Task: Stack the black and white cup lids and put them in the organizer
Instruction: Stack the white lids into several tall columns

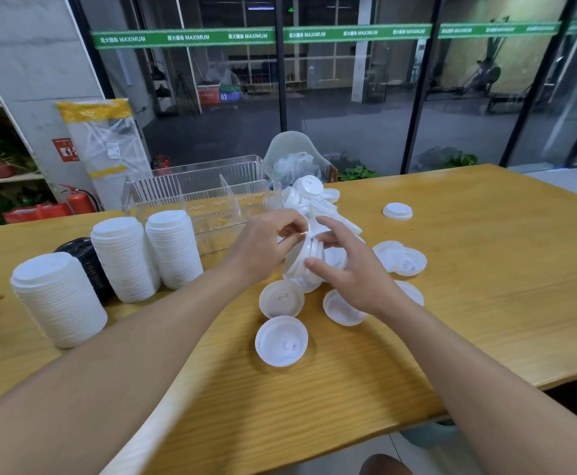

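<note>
At the counter's middle: both hands work a short stack of white lids (306, 265), held on its side above the loose lids (282, 341).
Left edge: finished stacks (122, 258) stand beside a black stack (88, 262); the organizer (204, 197), behind them, holds no lids that I can see.
Left hand (263, 248): fingers curled, pinching the stack's top rim.
Right hand (352, 272): thumb and fingers spread round the stack's near side, cupping it.
Risk: a lid seated crooked would likely splay the tilted stack, spilling lids onto the counter (486, 286).
Risk, right: the far pile (309, 198) looks loosely heaped; a knock could slide it.
</note>
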The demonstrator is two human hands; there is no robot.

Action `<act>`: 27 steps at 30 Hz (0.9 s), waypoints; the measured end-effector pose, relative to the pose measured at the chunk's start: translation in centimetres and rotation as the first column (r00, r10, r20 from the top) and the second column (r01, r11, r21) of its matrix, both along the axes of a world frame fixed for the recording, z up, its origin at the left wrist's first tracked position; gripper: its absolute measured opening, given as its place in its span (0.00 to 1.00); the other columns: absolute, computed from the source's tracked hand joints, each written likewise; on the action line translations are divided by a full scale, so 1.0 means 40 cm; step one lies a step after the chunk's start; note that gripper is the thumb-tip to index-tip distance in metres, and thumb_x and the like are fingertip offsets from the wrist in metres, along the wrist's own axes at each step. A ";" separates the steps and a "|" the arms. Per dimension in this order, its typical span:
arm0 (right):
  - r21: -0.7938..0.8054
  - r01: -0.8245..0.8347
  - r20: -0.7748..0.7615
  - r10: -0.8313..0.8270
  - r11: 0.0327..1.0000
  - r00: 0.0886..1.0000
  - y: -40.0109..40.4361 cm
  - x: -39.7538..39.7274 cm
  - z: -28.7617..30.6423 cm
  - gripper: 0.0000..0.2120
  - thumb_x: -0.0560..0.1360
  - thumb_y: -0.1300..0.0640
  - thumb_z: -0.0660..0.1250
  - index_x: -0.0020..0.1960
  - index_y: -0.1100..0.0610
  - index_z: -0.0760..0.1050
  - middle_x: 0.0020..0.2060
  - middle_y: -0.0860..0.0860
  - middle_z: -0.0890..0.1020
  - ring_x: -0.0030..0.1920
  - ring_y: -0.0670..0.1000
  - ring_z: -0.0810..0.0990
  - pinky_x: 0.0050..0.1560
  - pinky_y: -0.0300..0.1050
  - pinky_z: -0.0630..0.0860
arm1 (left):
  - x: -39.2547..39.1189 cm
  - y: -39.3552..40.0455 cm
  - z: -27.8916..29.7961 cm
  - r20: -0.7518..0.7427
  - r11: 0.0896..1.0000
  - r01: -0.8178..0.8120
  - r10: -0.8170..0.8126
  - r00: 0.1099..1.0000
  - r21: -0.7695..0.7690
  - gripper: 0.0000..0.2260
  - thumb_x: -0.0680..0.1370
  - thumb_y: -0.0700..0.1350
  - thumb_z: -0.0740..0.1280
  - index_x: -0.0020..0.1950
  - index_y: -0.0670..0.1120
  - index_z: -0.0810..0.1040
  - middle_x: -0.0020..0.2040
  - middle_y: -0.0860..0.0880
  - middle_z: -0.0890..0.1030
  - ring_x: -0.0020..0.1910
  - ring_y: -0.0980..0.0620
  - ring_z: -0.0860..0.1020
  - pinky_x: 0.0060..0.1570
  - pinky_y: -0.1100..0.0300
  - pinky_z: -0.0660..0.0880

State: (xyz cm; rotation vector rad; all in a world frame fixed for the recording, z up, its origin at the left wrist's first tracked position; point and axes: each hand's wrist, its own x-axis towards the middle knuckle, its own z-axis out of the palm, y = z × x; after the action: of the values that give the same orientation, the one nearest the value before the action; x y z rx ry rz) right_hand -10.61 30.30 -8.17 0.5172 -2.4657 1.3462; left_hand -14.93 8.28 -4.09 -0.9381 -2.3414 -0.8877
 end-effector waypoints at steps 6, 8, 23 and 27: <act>0.039 0.069 -0.028 -0.068 0.997 0.997 0.007 -0.008 -0.020 0.34 0.78 0.42 0.77 0.80 0.42 0.69 0.64 0.40 0.79 0.68 0.41 0.76 0.73 0.49 0.74 | -0.012 -0.006 -0.006 0.077 0.995 -0.048 0.041 0.996 0.085 0.11 0.81 0.36 0.74 0.61 0.48 0.86 0.52 0.56 0.86 0.53 0.58 0.84 0.57 0.59 0.82; 0.102 0.105 -0.057 -0.099 0.989 0.993 0.008 -0.012 -0.027 0.35 0.77 0.41 0.76 0.80 0.43 0.68 0.66 0.41 0.79 0.69 0.43 0.75 0.74 0.53 0.73 | -0.012 -0.012 -0.009 0.082 0.995 -0.050 0.043 0.996 0.088 0.12 0.81 0.36 0.74 0.62 0.48 0.86 0.52 0.56 0.86 0.54 0.56 0.84 0.57 0.58 0.82; -0.089 0.166 -0.032 -0.169 0.982 0.985 -0.065 0.006 0.034 0.32 0.75 0.35 0.77 0.75 0.45 0.76 0.61 0.40 0.81 0.59 0.42 0.81 0.62 0.48 0.81 | 0.078 -0.091 -0.026 0.169 0.994 -0.011 -0.009 0.986 0.113 0.29 0.79 0.43 0.78 0.79 0.56 0.75 0.73 0.58 0.76 0.70 0.53 0.78 0.66 0.58 0.78; -0.124 0.077 0.030 -0.074 0.989 0.997 -0.125 0.020 0.058 0.49 0.67 0.34 0.83 0.82 0.44 0.66 0.55 0.41 0.84 0.56 0.41 0.83 0.60 0.40 0.80 | 0.131 -0.073 -0.041 0.306 0.992 0.061 -0.091 0.948 0.107 0.42 0.74 0.48 0.85 0.84 0.61 0.68 0.79 0.61 0.69 0.77 0.57 0.72 0.67 0.59 0.78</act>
State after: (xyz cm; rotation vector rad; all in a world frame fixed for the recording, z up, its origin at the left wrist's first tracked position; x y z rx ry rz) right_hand -9.82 25.28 -5.86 0.3761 -2.3761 1.4735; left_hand -9.69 5.38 -5.72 -0.9093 -2.5063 -1.2481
